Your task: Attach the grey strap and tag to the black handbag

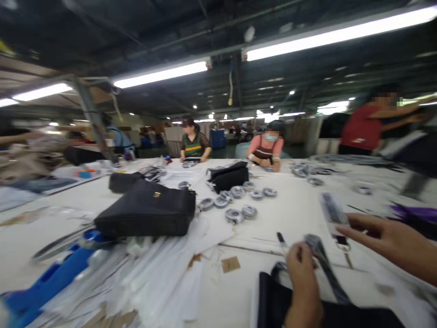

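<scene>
A black bag lies at the bottom right, cut off by the picture edge. Its handle rises in an arc and looks wrapped in clear plastic. My left hand is closed at the top of this handle, thumb and fingers pinched together. Farther right, my right hand grips a grey, plastic-wrapped strap bundle between thumb and fingers. A metal ring clasp hangs from the bundle's lower end. Motion blurs both hands somewhat.
Another black bag lies left of centre on the white table. Several coiled straps are scattered near a black bag stack. Clear plastic sleeves and a blue object lie front left. Co-workers stand across the table.
</scene>
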`<state>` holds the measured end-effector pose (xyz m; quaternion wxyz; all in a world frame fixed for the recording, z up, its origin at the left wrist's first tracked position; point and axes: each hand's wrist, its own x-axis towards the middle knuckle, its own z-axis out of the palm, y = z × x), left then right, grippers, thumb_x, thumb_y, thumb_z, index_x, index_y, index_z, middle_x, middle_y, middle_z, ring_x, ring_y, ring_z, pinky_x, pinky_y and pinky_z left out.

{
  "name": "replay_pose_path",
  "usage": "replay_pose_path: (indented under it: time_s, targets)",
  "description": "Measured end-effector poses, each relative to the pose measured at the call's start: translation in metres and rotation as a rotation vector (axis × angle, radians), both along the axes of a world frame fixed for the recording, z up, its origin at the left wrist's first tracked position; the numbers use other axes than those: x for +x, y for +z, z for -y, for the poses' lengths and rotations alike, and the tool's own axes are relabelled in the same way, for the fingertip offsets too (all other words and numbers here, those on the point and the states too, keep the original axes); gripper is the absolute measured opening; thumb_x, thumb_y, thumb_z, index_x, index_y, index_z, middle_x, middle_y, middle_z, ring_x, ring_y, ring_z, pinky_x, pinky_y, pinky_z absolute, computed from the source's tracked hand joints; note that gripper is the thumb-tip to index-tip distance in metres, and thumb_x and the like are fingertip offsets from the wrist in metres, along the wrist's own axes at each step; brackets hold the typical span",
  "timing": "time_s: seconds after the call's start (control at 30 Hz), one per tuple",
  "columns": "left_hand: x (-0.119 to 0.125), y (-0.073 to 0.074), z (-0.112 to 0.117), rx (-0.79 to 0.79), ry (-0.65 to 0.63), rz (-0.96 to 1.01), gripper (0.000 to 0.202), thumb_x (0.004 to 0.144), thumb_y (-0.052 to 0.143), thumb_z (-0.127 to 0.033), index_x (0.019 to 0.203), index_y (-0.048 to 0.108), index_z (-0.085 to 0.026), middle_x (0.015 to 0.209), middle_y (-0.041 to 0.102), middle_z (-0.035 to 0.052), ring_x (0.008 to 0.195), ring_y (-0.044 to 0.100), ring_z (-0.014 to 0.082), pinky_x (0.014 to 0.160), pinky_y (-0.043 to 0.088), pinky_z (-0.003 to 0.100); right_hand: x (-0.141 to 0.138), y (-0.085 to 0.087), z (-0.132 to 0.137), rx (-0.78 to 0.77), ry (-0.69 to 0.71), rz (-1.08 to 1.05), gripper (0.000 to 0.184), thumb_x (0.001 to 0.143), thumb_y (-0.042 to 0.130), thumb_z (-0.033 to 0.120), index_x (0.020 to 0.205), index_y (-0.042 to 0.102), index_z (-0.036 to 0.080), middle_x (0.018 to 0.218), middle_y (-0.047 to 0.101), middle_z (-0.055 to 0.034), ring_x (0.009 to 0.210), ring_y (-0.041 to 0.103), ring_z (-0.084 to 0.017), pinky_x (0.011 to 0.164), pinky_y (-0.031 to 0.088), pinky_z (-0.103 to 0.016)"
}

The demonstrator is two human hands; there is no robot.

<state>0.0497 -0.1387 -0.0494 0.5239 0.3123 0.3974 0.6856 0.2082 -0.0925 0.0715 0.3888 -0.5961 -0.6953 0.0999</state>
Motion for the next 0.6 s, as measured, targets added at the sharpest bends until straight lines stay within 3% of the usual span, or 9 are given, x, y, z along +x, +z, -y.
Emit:
replay_pose_path:
  time_s: [0.07, 0.13, 0.27, 0.4, 0.5, 0.6]
  targets:
    - [-0.007, 0.006, 0.005, 0.011, -0.030, -0.042, 0.053, 0.079, 0.059, -0.069, 0.077, 0.066, -0.016, 0.060, 0.047, -0.0014, 0.058, 0.043, 0.0132, 0.061, 0.039, 0.027, 0.010, 0.015, 0.047, -0.197, 0.003, -0.018, 0.051, 0.056, 0.077, 0.068, 0.080, 0.077, 0.023, 0.083, 0.073, -0.0084, 0.081, 0.065, -0.031, 0.074, 0.046, -0.039]
    - [-0.015, 0.011, 0.006, 0.024, -0.087, -0.061, 0.051, 0.081, 0.059, -0.065, 0.085, 0.069, -0.015, 0.062, 0.048, -0.0020, 0.060, 0.044, 0.0118, 0.060, 0.039, 0.024, 0.009, 0.015, 0.084, -0.323, -0.012, -0.152, 0.049, 0.062, 0.076, 0.066, 0.081, 0.075, 0.021, 0.069, 0.069, -0.0050, 0.067, 0.060, -0.023, 0.061, 0.043, -0.032]
    - [-0.029, 0.018, 0.009, 0.051, -0.183, -0.086, 0.046, 0.080, 0.064, -0.060, 0.091, 0.071, -0.016, 0.063, 0.050, -0.0036, 0.060, 0.044, 0.0097, 0.058, 0.037, 0.021, -0.012, -0.015, 0.123, -0.464, 0.042, -0.435, 0.042, 0.065, 0.080, 0.059, 0.066, 0.070, 0.018, 0.050, 0.056, 0.0014, 0.046, 0.043, -0.010, 0.044, 0.029, -0.022]
    - [-0.044, 0.026, 0.010, 0.109, -0.213, -0.158, 0.043, 0.081, 0.067, -0.054, 0.097, 0.073, -0.015, 0.068, 0.059, -0.0015, 0.064, 0.050, 0.0102, 0.063, 0.042, 0.022, -0.044, -0.052, 0.119, -0.528, 0.091, -0.632, 0.040, 0.069, 0.081, 0.053, 0.066, 0.071, 0.015, 0.056, 0.061, -0.0002, 0.049, 0.049, -0.009, 0.045, 0.038, -0.018]
    - [-0.055, 0.028, 0.006, 0.151, -0.217, -0.261, 0.041, 0.082, 0.067, -0.049, 0.104, 0.074, -0.016, 0.086, 0.069, 0.0036, 0.075, 0.059, 0.0143, 0.068, 0.047, 0.025, -0.068, -0.071, 0.104, -0.539, 0.138, -0.919, 0.038, 0.068, 0.085, 0.048, 0.078, 0.074, 0.013, 0.072, 0.069, -0.0044, 0.063, 0.060, -0.011, 0.058, 0.051, -0.019]
    - [-0.063, 0.027, 0.002, 0.193, -0.172, -0.392, 0.035, 0.083, 0.065, -0.044, 0.105, 0.075, -0.018, 0.102, 0.073, 0.0066, 0.093, 0.064, 0.0203, 0.084, 0.050, 0.032, -0.088, -0.084, 0.091, -0.491, 0.182, -1.074, 0.041, 0.068, 0.086, 0.046, 0.088, 0.075, 0.012, 0.084, 0.072, -0.0071, 0.070, 0.064, -0.012, 0.069, 0.056, -0.023]
